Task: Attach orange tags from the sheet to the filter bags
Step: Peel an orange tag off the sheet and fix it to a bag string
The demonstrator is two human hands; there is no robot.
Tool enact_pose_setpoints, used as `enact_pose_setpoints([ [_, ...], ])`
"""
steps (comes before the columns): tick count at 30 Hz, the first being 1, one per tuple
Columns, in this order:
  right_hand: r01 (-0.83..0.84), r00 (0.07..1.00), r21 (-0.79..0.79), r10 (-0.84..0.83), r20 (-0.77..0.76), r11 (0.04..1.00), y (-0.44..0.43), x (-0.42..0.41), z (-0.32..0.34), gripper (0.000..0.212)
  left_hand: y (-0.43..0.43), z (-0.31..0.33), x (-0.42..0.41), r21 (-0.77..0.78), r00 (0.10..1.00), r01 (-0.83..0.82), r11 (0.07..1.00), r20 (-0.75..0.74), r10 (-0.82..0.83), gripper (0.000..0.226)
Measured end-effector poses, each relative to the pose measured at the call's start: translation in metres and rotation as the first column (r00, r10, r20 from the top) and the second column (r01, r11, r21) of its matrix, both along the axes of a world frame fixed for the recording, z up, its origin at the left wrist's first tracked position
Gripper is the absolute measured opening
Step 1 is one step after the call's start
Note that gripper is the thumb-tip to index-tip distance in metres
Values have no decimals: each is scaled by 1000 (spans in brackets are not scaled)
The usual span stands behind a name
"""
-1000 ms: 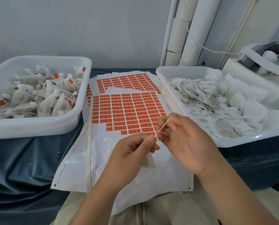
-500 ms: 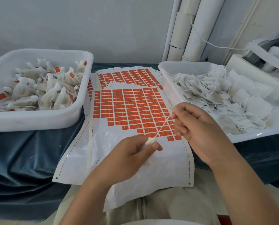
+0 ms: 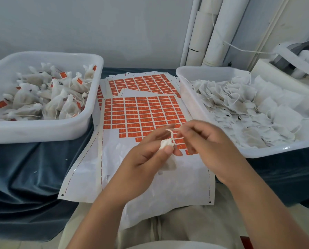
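My left hand (image 3: pixel 146 159) pinches the gathered neck of one small white filter bag (image 3: pixel 166 143) between thumb and fingers, and the body of the bag hangs below my thumb. The bag sits in mid-air over the lower right part of the sheet of orange tags (image 3: pixel 143 112). A thin string (image 3: pixel 171 132) loops up from the neck and runs across to my right hand (image 3: pixel 209 144), whose curled fingertips nip it. That hand is blurred, so I cannot make out the finer detail of the pinch.

The sheet lies flat between the two tubs. Its upper rows are full, its lower rows are stepped and partly stripped, and below them there is only bare white backing. Each tag carries tiny pale marks, too small to read. A second sheet (image 3: pixel 141 83) peeks out behind it, covered in the same tags.

The left tub (image 3: pixel 42 130) holds tied filter bags (image 3: pixel 56 97), several showing orange tags. The right tub (image 3: pixel 275 150) is heaped with flat white bags (image 3: pixel 249 112) and loose strings. Both tubs stand on a blue cloth (image 3: pixel 24 168). White pipes (image 3: pixel 213 29) run up the wall behind.
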State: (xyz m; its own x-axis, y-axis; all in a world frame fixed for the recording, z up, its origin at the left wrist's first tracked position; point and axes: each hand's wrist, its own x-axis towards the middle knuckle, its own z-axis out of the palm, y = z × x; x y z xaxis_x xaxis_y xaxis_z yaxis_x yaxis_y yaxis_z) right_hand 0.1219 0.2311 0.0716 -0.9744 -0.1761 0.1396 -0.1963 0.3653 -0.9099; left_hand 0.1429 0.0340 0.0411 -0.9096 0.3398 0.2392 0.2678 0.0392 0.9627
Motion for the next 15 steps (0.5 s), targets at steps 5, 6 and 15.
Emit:
enact_pose_setpoints([
  [5, -254, 967, 188, 256, 14, 949, -8, 9, 2, 25, 4, 7, 5, 132, 997, -71, 989, 45, 66, 31],
  [6, -263, 964, 204, 264, 23, 943, -8, 11, 4, 28, 3, 8, 6, 132, 994, -96, 987, 56, 89, 31],
  [15, 46, 969, 561, 101, -227, 826, -8, 19, 16, 22, 6, -2, 2, -120, 957, -290, 949, -46, 286, 36],
])
